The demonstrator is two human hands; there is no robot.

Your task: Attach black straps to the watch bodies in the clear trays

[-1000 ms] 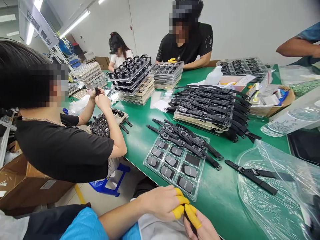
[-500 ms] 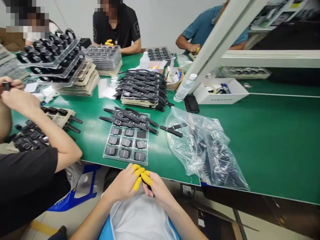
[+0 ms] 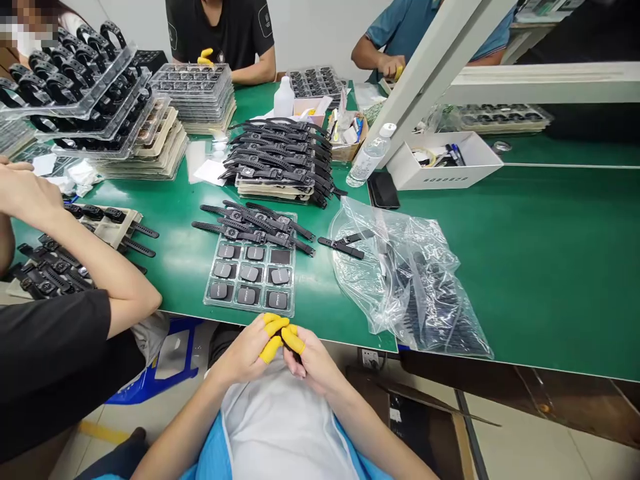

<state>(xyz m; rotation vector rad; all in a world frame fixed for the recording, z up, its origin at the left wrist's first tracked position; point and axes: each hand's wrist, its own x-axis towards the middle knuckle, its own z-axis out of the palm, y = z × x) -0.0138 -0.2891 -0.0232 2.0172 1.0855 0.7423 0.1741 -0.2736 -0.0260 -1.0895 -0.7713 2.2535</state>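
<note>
My left hand (image 3: 245, 355) and my right hand (image 3: 314, 361) meet just off the table's front edge, over my lap. Both wear yellow finger cots. The fingers of both are closed on a small black piece (image 3: 294, 355), mostly covered; it resembles a watch strap. Beyond them lies a clear tray (image 3: 250, 310) with square black watch bodies (image 3: 249, 273) in its compartments. Several strapped watches (image 3: 255, 230) lie across the tray's far end. To its right rest loose black straps (image 3: 345, 244), beside a clear plastic bag (image 3: 430, 287) full of black straps.
Behind the tray stands a stack of strapped watches (image 3: 280, 160). A bottle (image 3: 371, 157), a black wallet-like case (image 3: 383, 191) and a white box (image 3: 445, 167) stand near the slanted post (image 3: 425, 87). A co-worker's arm (image 3: 110, 257) reaches in at left; other people sit across the table.
The view has tilted down slightly, so the table things sit higher in the picture. Both hands stay together on the black piece, with a little more of it showing under the right fingers.
</note>
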